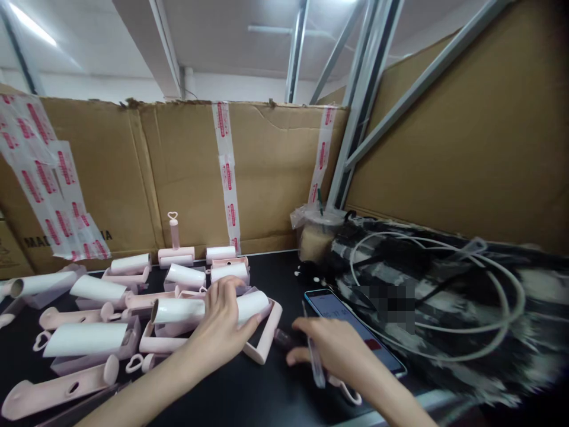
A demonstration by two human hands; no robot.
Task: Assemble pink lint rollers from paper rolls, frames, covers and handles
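My left hand (222,314) is closed over a lint roller (254,306), its thumb along the white paper roll and its fingers bent over the far side. The pink arm (267,335) of a roller frame sticks out to the right of it. My right hand (335,347) is curled beside the phone. A pink handle with a loop end (351,394) shows below its palm, and a clear plastic piece (316,363) crosses its fingers. A dark, see-through tip (284,338), blurred, lies by the thumb and index finger.
Several lint rollers (89,339) and pink frames (62,388) crowd the black table's left side. One roller (175,234) stands handle-up. A phone (355,329), an iced drink (315,237) and a coiled white cable (502,296) over patterned cloth lie right. Cardboard (186,172) walls the back.
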